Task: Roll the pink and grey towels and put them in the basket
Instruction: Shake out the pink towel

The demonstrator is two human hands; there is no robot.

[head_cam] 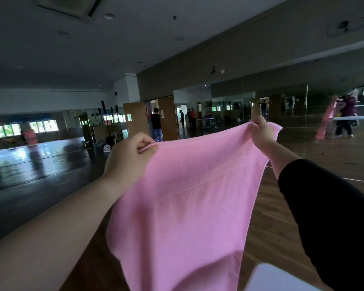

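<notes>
Left hand (127, 158): fingers pinch the pink towel's top left corner.
Right hand (261, 133): fingers pinch the top right corner, raised farther out.
Pink towel (183, 202): stretched between both hands, hanging below the fingers.
Floor (269, 217): wooden, beneath the towel.

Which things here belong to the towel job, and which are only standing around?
Job: pink towel, pinched at its top edge by left hand and right hand. Grey towel and basket: not in view.
Not job: small white fan, wooden door, wall mirror.
</notes>
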